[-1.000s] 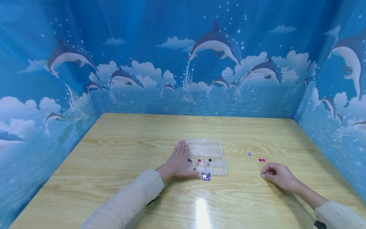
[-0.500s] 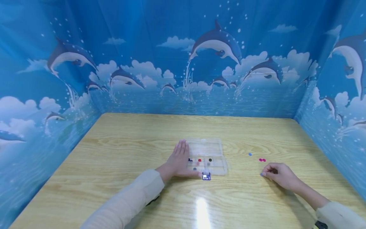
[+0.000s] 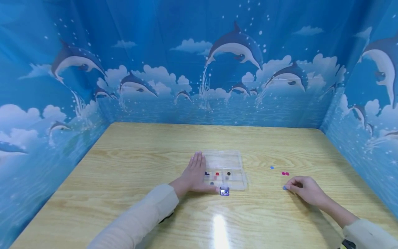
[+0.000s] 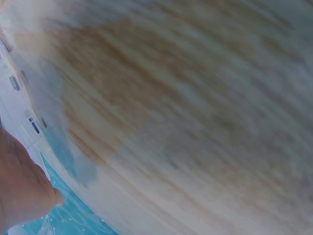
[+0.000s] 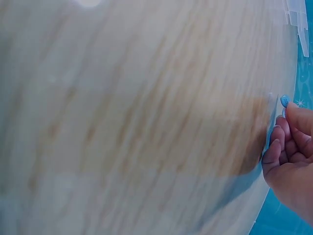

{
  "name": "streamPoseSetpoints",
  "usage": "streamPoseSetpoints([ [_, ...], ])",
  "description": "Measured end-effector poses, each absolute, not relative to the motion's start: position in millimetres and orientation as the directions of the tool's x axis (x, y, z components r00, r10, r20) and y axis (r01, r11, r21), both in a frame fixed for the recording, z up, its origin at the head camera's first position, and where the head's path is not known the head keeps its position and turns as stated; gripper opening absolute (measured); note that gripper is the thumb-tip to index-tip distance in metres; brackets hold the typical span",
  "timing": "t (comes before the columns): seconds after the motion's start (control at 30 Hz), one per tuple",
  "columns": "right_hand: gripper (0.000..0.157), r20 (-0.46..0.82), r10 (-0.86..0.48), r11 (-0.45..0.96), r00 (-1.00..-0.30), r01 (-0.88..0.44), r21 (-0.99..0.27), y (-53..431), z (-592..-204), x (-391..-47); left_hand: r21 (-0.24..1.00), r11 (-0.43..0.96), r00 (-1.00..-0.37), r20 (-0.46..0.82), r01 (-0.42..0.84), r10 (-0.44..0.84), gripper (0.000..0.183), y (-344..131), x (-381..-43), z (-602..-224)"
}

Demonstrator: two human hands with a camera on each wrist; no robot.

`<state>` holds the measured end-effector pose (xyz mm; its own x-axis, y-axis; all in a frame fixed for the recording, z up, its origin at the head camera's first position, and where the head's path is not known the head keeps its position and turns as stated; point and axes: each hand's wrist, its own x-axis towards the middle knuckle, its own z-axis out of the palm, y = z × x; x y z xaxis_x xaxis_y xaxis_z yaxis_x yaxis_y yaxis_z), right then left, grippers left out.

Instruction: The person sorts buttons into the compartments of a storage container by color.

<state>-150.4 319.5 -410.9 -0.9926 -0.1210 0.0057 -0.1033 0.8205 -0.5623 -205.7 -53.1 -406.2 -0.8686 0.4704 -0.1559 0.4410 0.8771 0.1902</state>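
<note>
In the head view my left hand point(image 3: 194, 174) lies along the left side of a clear compartment box point(image 3: 237, 186), fingers straight and thumb reaching to its front edge. The box's clear lid point(image 3: 222, 159) is folded back. A red round piece point(image 3: 217, 174), a black one point(image 3: 228, 173) and dark blue pieces point(image 3: 207, 173) sit in its compartments. By the thumb is a purple-blue label or clasp point(image 3: 224, 191). To the right, my right hand point(image 3: 306, 190) pinches a small blue disc point(image 5: 285, 101) between thumb and index finger, just over the table.
Beyond my right hand lie two magenta discs point(image 3: 285, 173), side by side, and another blue disc point(image 3: 272, 167). The wooden table point(image 3: 140, 148) ends at a blue dolphin-print curtain point(image 3: 174, 107) at the back and sides.
The blue disc in my right hand has shifted slightly away from me and shows more at the fingertips. My left hand and the box have stayed in place.
</note>
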Motion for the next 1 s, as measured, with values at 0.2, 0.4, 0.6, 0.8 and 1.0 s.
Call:
streamPoseSetpoints([
  [0.2,0.011,0.021,-0.119,0.817,-0.993,-0.110,-0.566,317.6,-409.5,-150.6,0.185,0.877,-0.868,-0.154,0.444,0.472,0.128,-52.7,-205.7,-405.9],
  [0.4,0.009,0.047,-0.121,0.819,-0.992,-0.127,-0.560,313.0,-408.0,-152.1,0.204,0.874,-0.868,-0.150,0.441,0.473,0.127,-53.2,-204.7,-404.2],
  [0.6,0.010,0.062,-0.121,0.815,-0.991,-0.135,-0.564,307.6,-408.4,-154.1,0.209,0.875,-0.869,-0.151,0.438,0.471,0.127,-53.4,-203.9,-402.7],
  [0.8,0.012,0.054,-0.122,0.806,-0.991,-0.130,-0.578,303.0,-407.0,-157.9,0.197,0.875,-0.868,-0.153,0.442,0.473,0.127,-53.1,-204.6,-403.9],
  [1.0,0.013,0.075,-0.126,0.810,-0.989,-0.146,-0.568,298.6,-405.7,-161.1,0.192,0.876,-0.868,-0.154,0.443,0.473,0.127,-53.0,-204.9,-404.5],
])
